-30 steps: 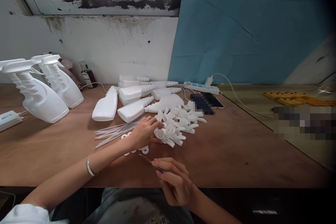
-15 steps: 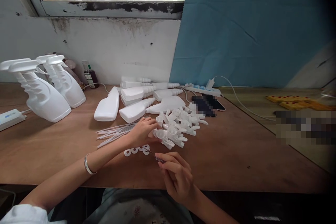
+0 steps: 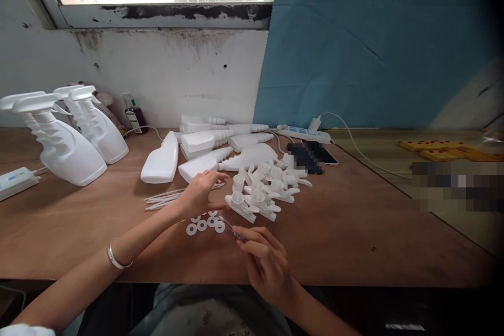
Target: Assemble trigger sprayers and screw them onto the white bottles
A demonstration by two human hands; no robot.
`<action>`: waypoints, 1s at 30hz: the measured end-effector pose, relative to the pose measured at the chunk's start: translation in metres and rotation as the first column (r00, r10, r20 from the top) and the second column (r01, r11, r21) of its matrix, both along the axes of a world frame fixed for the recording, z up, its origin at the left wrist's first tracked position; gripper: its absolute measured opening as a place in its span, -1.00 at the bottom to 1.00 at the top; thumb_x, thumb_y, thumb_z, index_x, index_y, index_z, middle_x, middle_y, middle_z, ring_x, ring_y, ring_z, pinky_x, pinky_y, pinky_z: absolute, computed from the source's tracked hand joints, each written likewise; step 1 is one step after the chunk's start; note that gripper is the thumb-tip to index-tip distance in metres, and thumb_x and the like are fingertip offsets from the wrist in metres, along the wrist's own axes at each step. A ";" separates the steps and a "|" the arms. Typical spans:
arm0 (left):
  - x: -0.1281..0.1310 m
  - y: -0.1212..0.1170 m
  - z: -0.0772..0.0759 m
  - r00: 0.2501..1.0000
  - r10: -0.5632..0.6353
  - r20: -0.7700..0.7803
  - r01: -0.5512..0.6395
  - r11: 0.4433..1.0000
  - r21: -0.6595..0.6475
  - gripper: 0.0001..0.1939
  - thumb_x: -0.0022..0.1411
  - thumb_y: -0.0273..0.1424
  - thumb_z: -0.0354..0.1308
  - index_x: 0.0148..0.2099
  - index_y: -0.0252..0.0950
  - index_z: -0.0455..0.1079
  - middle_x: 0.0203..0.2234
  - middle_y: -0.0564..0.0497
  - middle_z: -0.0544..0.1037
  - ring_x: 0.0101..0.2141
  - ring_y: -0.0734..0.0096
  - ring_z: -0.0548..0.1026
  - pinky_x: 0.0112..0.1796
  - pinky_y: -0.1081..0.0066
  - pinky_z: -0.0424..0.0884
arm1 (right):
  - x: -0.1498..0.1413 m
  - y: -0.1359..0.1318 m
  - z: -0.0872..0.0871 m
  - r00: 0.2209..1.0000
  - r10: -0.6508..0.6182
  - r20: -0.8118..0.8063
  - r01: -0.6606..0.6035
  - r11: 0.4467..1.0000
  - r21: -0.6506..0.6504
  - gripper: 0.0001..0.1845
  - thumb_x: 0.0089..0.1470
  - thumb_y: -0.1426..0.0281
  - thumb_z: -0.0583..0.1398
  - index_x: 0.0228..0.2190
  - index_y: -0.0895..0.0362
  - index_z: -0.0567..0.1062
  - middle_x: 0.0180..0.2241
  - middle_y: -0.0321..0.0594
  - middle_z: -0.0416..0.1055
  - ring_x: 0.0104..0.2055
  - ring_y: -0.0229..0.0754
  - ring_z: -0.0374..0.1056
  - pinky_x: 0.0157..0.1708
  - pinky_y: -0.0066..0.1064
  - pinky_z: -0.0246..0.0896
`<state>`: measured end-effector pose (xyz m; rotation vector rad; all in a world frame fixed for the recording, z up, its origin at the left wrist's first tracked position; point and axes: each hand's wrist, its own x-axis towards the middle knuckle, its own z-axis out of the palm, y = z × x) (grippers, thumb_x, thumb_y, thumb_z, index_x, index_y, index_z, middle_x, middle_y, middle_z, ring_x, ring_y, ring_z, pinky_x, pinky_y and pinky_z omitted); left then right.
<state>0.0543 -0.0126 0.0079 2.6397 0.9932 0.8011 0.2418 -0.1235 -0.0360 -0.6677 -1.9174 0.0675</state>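
My left hand (image 3: 200,191) hovers with thumb and fingers apart and nothing between them, just left of a pile of white spray trigger heads (image 3: 258,195). My right hand (image 3: 265,260) grips a thin, pointed metal tool with a patterned handle (image 3: 239,234); whether it is a pair of tweezers I cannot tell. Its tip reaches the small white ring washers (image 3: 202,225) lying on the table below my left hand. Thin white dip tubes (image 3: 163,199) lie partly hidden behind my left wrist.
White empty-looking bottles (image 3: 159,160) lie and stand behind the trigger heads. Assembled spray bottles (image 3: 73,149) stand at the left. A dark small bottle (image 3: 135,115), a power strip (image 3: 303,133) and a phone (image 3: 325,153) are toward the back of the brown table (image 3: 346,220).
My left hand has drawn back left from the nearest trigger heads, its fingers parting. One trigger head there now sits upright in view. My right hand has hardly moved.
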 end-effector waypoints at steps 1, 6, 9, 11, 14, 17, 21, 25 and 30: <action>-0.006 -0.001 0.002 1.000 0.008 0.004 -0.008 1.000 0.014 -0.42 -0.02 -0.19 0.31 -0.01 -0.27 0.20 -0.14 -0.12 0.44 -0.15 0.13 0.38 -0.13 0.16 0.30 | 0.000 0.000 0.000 1.000 -0.019 0.010 0.019 1.000 -0.005 -0.67 -0.01 0.74 0.06 -0.27 0.13 0.28 -0.16 -0.06 0.45 -0.25 -0.18 0.36 -0.32 -0.32 0.36; -0.061 -0.003 0.011 0.953 0.282 0.107 -0.296 0.943 0.151 -0.59 0.14 -0.24 0.16 -0.01 -0.28 0.22 -0.18 -0.08 0.42 -0.16 0.21 0.37 -0.14 0.22 0.32 | -0.003 0.001 -0.003 0.987 -0.144 0.069 0.146 0.989 -0.028 -0.78 0.06 0.68 0.08 -0.30 0.15 0.32 -0.18 -0.05 0.47 -0.12 -0.18 0.40 -0.21 -0.41 0.36; -0.117 0.004 0.019 0.750 0.592 0.294 -0.659 0.702 0.268 -0.65 0.13 -0.29 0.12 -0.06 -0.33 0.25 -0.17 -0.11 0.38 -0.14 0.14 0.33 -0.09 0.11 0.25 | -0.006 0.003 -0.009 0.956 -0.255 0.146 0.258 0.966 -0.005 -0.85 0.11 0.63 0.07 -0.38 0.15 0.32 -0.23 -0.07 0.49 -0.18 -0.20 0.44 -0.25 -0.45 0.36; -0.157 0.009 0.026 0.522 0.714 0.467 -0.852 0.455 0.257 -0.61 0.05 -0.31 0.15 -0.10 -0.39 0.22 -0.14 -0.18 0.33 -0.08 0.00 0.27 -0.07 -0.02 0.15 | -0.008 0.005 -0.012 0.919 -0.331 0.216 0.335 0.942 0.019 -0.84 0.14 0.60 0.04 -0.41 0.16 0.33 -0.25 -0.08 0.50 -0.23 -0.19 0.46 -0.29 -0.45 0.36; -0.202 0.008 0.034 0.239 0.756 0.610 -0.967 0.244 0.077 -0.63 -0.02 -0.27 0.18 -0.24 -0.32 0.13 -0.22 -0.11 0.33 0.05 -0.14 0.12 -0.14 -0.04 0.07 | -0.010 0.008 -0.016 0.854 -0.408 0.322 0.419 0.907 0.038 -0.79 0.16 0.58 -0.02 -0.41 0.16 0.36 -0.29 -0.10 0.49 -0.31 -0.16 0.46 -0.37 -0.41 0.34; -0.220 0.000 0.039 0.154 0.836 0.527 -0.964 0.245 -0.106 -0.58 0.03 -0.18 0.14 -0.47 -0.25 -0.07 -0.45 0.04 0.29 0.08 -0.16 0.12 -0.29 0.07 0.02 | -0.010 0.010 -0.016 0.825 -0.410 0.388 0.434 0.901 0.029 -0.74 0.15 0.60 -0.05 -0.41 0.16 0.38 -0.33 -0.11 0.48 -0.35 -0.14 0.43 -0.39 -0.38 0.32; -0.224 -0.003 0.034 0.168 0.868 0.467 -0.961 0.250 -0.120 -0.41 0.04 -0.16 0.15 -0.55 -0.33 -0.24 -0.64 0.18 0.01 0.06 -0.08 0.19 -0.39 0.20 -0.09 | -0.011 0.011 -0.013 0.821 -0.409 0.398 0.424 0.904 0.056 -0.76 0.14 0.59 -0.04 -0.39 0.17 0.40 -0.33 -0.08 0.48 -0.37 -0.12 0.41 -0.39 -0.32 0.30; -0.236 0.007 0.022 0.209 0.820 0.533 -0.961 0.272 -0.042 -0.42 0.02 -0.09 0.14 -0.54 -0.39 -0.14 -0.63 0.18 0.00 0.08 -0.05 0.15 -0.40 0.24 -0.14 | -0.012 0.009 -0.005 0.871 -0.368 0.327 0.365 0.928 0.073 -0.84 0.12 0.56 0.03 -0.36 0.17 0.39 -0.33 -0.06 0.48 -0.34 -0.09 0.41 -0.37 -0.28 0.31; -0.233 -0.002 0.013 0.317 0.787 0.529 -0.943 0.324 0.083 -0.59 -0.06 -0.10 0.17 -0.42 -0.30 0.09 -0.29 0.12 0.41 0.07 -0.02 0.22 -0.29 0.18 0.13 | -0.011 0.004 0.002 0.979 -0.166 0.120 0.172 0.984 -0.041 -0.81 0.06 0.57 0.11 -0.24 0.14 0.35 -0.25 -0.11 0.47 -0.23 -0.13 0.41 -0.27 -0.32 0.37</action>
